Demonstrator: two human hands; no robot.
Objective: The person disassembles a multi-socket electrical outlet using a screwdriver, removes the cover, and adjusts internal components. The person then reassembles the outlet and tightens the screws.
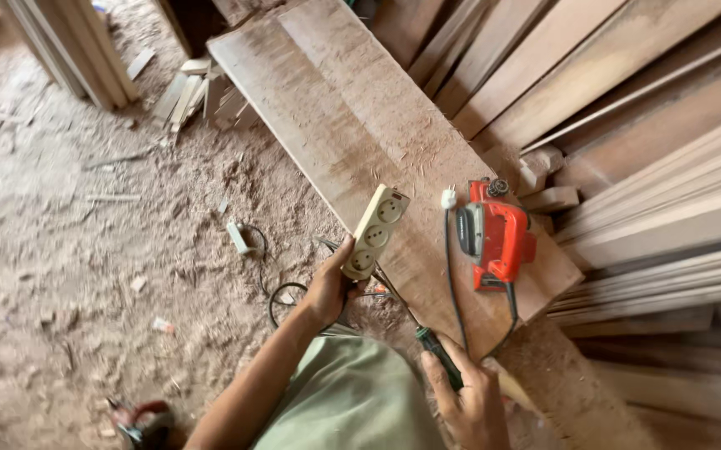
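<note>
Cream plastic power strip point(376, 232) seems light and stiff; left hand point(327, 287) clamps its lower end, while right hand point(467, 400) closes fingers on a screwdriver point(437, 354).

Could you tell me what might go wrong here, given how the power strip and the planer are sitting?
The left hand holds the power strip above a sawdust-covered plank; dust could get into its sockets. The right hand holds a screwdriver close to the black cord, which it might nick. The orange planer sits near the plank's edge and could be tugged off.
</note>
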